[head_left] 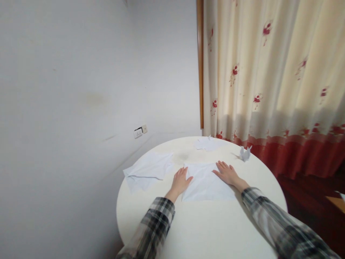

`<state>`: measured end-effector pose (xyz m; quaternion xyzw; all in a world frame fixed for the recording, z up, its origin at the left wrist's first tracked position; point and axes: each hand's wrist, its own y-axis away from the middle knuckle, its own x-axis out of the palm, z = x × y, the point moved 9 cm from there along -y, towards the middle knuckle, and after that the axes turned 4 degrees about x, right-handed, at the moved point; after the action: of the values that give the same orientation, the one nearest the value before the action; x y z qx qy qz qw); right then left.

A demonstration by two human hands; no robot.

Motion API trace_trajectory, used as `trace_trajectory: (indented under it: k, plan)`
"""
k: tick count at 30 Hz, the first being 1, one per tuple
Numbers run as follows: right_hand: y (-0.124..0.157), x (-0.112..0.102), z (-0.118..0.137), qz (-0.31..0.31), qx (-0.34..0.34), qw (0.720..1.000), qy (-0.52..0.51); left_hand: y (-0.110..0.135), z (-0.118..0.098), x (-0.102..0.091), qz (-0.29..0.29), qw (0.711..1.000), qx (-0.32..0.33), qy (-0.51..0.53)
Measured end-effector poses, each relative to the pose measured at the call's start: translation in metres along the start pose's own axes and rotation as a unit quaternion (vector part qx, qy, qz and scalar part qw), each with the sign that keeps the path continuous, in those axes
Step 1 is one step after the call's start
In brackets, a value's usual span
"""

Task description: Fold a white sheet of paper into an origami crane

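A creased white sheet of paper (206,183) lies flat on the round white table (205,226). My left hand (181,181) rests along its left edge, fingers stretched forward and the thumb spread over the paper. On the upper right part of the same sheet, my right hand (227,173) lies flat with its fingers apart. Neither hand grips anything. Beyond my right hand stands a small folded paper figure (245,154) with pointed tips. More white paper sheets (151,166) lie overlapping to the left of my left hand.
Near the far edge of the table are some white paper pieces (206,144). A white wall (81,108) with a power socket (138,133) borders the left side. Cream curtains (250,72) with red flowers hang behind the table at the right.
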<state>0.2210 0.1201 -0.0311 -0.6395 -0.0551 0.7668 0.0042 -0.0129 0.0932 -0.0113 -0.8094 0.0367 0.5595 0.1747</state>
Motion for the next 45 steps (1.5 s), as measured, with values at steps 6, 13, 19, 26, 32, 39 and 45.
trace_trajectory:
  k: [6, 13, 19, 26, 32, 39, 45]
  plan:
    - [-0.002, 0.004, -0.002, -0.003, 0.0, 1.0, 0.002, -0.005, 0.0, -0.005, -0.034, 0.991, 0.028, 0.124]
    - [-0.002, 0.004, -0.003, -0.002, -0.001, 1.0, -0.001, -0.01, 0.006, -0.008, -0.086, 0.943, 0.031, 0.319]
    - [-0.002, 0.003, -0.001, -0.002, -0.006, 1.0, 0.001, -0.009, 0.006, -0.002, -0.049, 0.94, 0.013, 0.338]
    - [-0.001, -0.001, 0.0, -0.007, -0.006, 1.0, -0.006, -0.008, 0.008, -0.007, -0.083, 0.957, -0.008, 0.276]
    - [-0.001, 0.003, -0.01, -0.016, 0.0, 1.0, -0.015, -0.002, 0.043, -0.051, -0.259, 0.932, -0.073, 0.243]
    - [-0.001, 0.008, -0.026, -0.027, -0.006, 0.999, -0.019, 0.046, 0.118, -0.105, -0.466, 0.844, -0.25, 0.088]
    - [0.001, 0.007, -0.035, -0.028, -0.008, 0.999, -0.02, 0.068, 0.145, -0.102, -0.448, 0.835, -0.318, 0.032]
